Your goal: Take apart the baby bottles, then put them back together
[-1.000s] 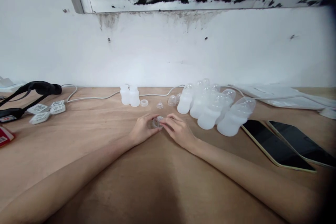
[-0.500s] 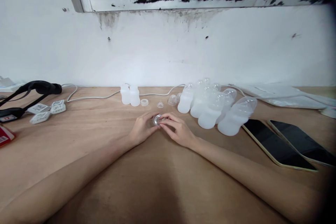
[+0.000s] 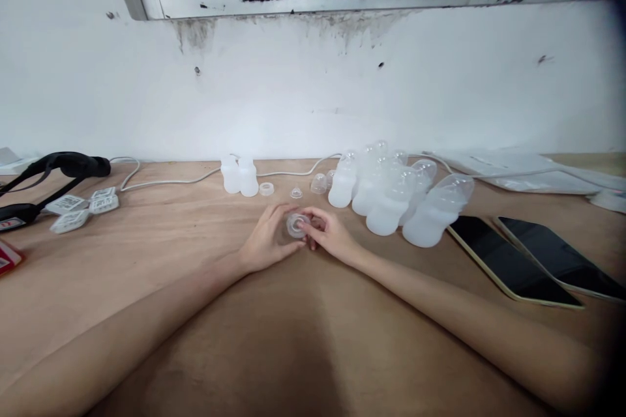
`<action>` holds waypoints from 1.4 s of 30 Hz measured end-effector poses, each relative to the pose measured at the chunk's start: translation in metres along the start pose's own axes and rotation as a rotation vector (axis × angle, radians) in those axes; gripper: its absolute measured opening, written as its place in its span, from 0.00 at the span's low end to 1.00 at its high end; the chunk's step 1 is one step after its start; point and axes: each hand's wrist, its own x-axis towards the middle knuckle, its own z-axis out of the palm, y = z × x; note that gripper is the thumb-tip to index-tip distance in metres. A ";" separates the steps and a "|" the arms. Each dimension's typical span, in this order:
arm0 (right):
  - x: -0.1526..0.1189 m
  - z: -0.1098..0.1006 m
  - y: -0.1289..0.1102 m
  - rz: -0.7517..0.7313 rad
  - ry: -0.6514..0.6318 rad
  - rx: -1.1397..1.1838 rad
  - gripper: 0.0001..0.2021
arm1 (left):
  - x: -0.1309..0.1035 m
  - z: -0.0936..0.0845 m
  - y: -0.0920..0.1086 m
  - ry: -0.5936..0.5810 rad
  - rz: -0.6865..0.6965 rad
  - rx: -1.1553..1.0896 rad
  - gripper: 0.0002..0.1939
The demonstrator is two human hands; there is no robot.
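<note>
Between my hands is a small translucent bottle ring with a clear teat-like piece in its middle, its rim facing up towards me. My left hand curves round its left side, thumb and fingers against the rim. My right hand grips the right side, with the thumb pressed on the centre and the fingers partly hidden underneath. Just beyond lie another bottle ring, a clear teat and clear domed caps. Two frosted baby bottles without tops stand behind to the left.
Several capped baby bottles stand close together to the right. Two phones lie beyond them, near a plastic bag. A white cable runs along the wall. At left are a black strap-like device and small white labelled cases.
The ring has turned and shows its face and centre more fully. My right thumb has moved onto its middle, and the right fingers have curled under. The view has shifted slightly.
</note>
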 end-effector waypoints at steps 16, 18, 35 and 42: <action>-0.001 0.010 0.000 -0.214 0.160 -0.588 0.01 | 0.001 0.007 -0.004 -0.037 -0.212 -0.044 0.05; -0.001 0.010 0.001 -0.226 0.170 -0.611 0.02 | 0.001 0.007 -0.004 -0.036 -0.224 -0.070 0.06; -0.005 0.009 -0.002 -0.356 0.096 -0.703 0.07 | -0.001 0.010 -0.013 0.006 -0.333 -0.168 0.07; -0.002 0.006 -0.001 -0.288 0.091 -0.641 0.07 | -0.001 0.008 -0.012 0.005 -0.328 -0.180 0.09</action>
